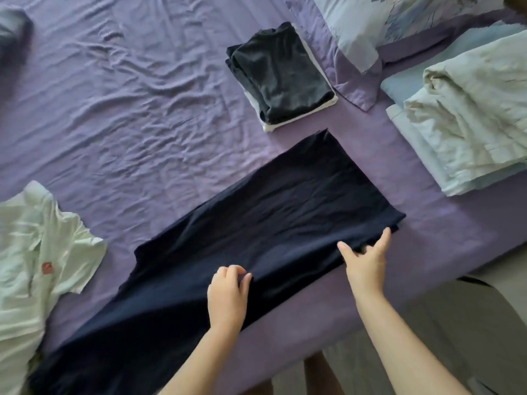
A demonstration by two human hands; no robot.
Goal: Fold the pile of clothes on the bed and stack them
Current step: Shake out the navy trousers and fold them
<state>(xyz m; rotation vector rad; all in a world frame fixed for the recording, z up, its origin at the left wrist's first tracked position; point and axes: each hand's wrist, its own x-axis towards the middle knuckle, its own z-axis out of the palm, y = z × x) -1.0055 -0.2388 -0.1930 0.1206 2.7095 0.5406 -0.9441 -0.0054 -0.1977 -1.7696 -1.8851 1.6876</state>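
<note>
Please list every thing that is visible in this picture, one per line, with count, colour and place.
navy garment: 1, dark blue, spread on bed centre
folded stack: 1, dark grey on white, beyond the garment
white shirt: 1, white, red mark, unfolded, left edge
pale bedding: 1 pile, cream and light blue, right
pillow: 1, blue floral, top right
bed sheet: 1, purple, wrinkled
left hand: pinches garment's near edge
right hand: grips the same edge

The navy garment (pixel 256 238) runs off the bottom-left edge, so can't tell what it is. White shirt (pixel 37 252) is cut off on the left, its red logo's too small to read. Blurry grey lump (pixel 12 29) top-left, no clue.
</note>
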